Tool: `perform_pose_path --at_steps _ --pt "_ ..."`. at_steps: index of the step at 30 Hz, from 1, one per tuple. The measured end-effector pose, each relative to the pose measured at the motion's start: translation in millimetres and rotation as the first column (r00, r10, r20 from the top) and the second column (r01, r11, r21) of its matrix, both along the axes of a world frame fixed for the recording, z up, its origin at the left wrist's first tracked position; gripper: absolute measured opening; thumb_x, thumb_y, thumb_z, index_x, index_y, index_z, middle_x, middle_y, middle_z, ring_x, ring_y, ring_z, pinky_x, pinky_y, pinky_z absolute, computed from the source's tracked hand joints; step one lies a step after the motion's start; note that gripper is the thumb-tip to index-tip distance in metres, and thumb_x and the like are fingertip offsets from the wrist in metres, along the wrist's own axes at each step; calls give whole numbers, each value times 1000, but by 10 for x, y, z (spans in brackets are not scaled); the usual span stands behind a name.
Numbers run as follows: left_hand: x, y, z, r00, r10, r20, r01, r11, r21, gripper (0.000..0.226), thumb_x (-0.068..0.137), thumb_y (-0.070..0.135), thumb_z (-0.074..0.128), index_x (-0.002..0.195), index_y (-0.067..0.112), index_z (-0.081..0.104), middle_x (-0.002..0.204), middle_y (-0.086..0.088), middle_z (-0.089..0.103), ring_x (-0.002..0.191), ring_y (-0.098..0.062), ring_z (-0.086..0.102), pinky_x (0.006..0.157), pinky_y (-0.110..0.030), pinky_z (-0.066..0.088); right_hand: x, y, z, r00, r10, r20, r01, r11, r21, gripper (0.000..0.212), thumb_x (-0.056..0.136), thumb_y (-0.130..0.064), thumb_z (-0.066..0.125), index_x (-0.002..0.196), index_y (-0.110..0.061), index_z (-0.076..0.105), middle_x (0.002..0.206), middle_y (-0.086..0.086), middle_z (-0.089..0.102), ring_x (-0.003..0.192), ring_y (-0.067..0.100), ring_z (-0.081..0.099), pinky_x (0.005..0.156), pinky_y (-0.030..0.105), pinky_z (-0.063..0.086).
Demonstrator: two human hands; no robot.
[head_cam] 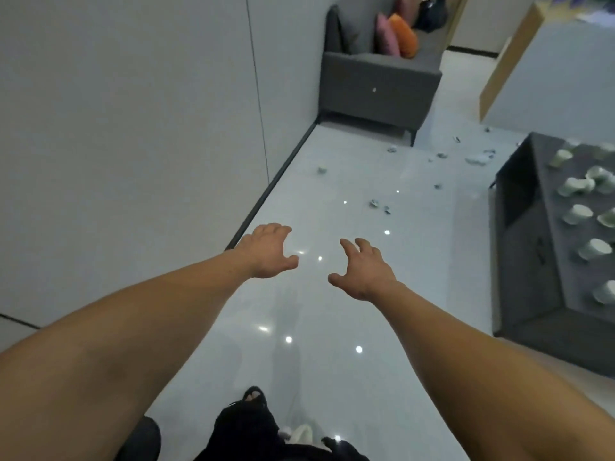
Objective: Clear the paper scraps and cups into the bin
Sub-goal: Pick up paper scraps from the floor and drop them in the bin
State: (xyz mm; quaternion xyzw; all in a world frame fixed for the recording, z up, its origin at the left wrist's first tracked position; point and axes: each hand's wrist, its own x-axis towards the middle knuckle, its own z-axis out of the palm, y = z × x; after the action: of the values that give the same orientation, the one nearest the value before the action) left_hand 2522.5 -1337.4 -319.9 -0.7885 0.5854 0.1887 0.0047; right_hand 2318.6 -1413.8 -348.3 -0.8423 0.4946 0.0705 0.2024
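Both my arms reach forward over a glossy white floor. My left hand (268,251) and my right hand (361,271) hang in the air with loosely spread fingers and hold nothing. Several small paper scraps (379,204) lie scattered on the floor ahead, more of the scraps (477,158) near the sofa. Several pale paper cups (577,214) lie tipped over on the dark grey low table (532,277) at the right. No bin is in view.
A white wall (133,128) runs along the left. A dark grey sofa (376,84) with pink and orange cushions stands at the back. A wood-edged panel (506,61) stands at the far right. My feet (253,397) show at the bottom.
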Motion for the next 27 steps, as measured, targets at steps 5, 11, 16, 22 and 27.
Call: perform_pose_path --at_steps 5,11,16,22,27 --pt "-369 -827 -66 992 -129 -17 129 992 0 76 88 53 53 150 21 23 157 -2 23 143 -24 21 113 -43 27 -342 -594 -73 994 -109 -12 109 994 18 86 85 -52 58 154 -28 11 160 3 10 144 27 16 105 46 39" --pt "-423 -1994 -244 979 -200 -28 200 980 7 74 88 51 52 150 21 23 157 -1 23 143 -23 21 111 -42 27 -434 -1591 -144 983 -182 -37 182 983 3 86 86 -51 58 154 -27 11 160 3 9 144 28 16 104 46 40" --pt "-367 -2958 -244 965 -252 -73 255 967 25 75 88 52 52 150 20 23 156 -2 24 143 -24 21 112 -43 27 -470 -2481 -93 967 -245 -74 246 969 12 85 87 -50 58 154 -27 11 160 3 10 144 27 17 104 45 40" --pt "-321 -4079 -243 960 -271 -64 274 961 28 76 88 53 52 150 20 23 156 -2 24 142 -25 22 110 -44 29 -456 -3446 -102 963 -264 -60 266 964 21 84 87 -49 57 154 -27 11 160 2 9 144 27 16 104 45 39" --pt "-483 -4997 -421 956 -288 -54 291 954 75 77 88 55 52 150 21 23 156 -2 25 141 -25 24 110 -44 30 -633 -4357 -295 960 -271 -73 275 960 57 85 87 -48 58 154 -26 10 160 3 9 144 27 16 106 45 39"
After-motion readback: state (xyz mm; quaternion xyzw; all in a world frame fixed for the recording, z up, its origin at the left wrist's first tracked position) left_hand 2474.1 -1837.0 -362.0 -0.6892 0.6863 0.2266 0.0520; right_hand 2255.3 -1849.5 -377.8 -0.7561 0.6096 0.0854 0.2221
